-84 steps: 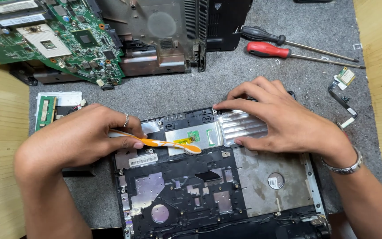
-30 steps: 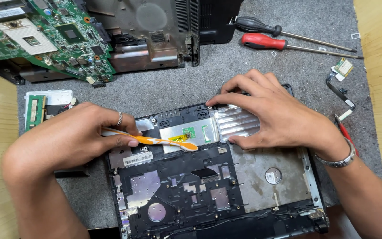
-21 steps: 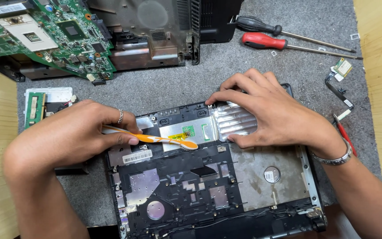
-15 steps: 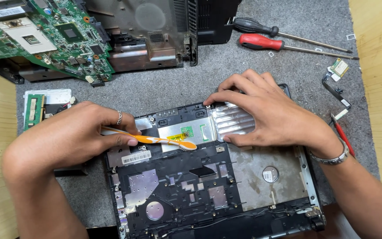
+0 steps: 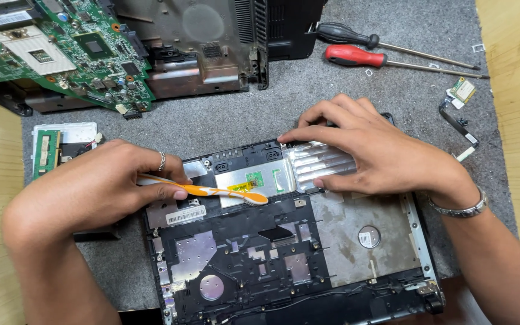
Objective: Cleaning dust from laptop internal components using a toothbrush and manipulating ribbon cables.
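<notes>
Between hands [image 5: 100,189] [image 5: 380,156], laptop shell [image 5: 284,253]

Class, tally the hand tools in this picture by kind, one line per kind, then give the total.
Screwdrivers: 2, a black-handled screwdriver and a red-handled screwdriver, lying on the grey mat.
Toothbrushes: 1, an orange toothbrush held in the left hand over the opened laptop base.
Total: 3

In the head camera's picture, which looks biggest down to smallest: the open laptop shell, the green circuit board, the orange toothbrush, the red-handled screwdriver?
1. Open laptop shell
2. Green circuit board, partly cut off by the frame
3. Red-handled screwdriver
4. Orange toothbrush, though the left hand hides part of it, so these last two are unsure.
</notes>
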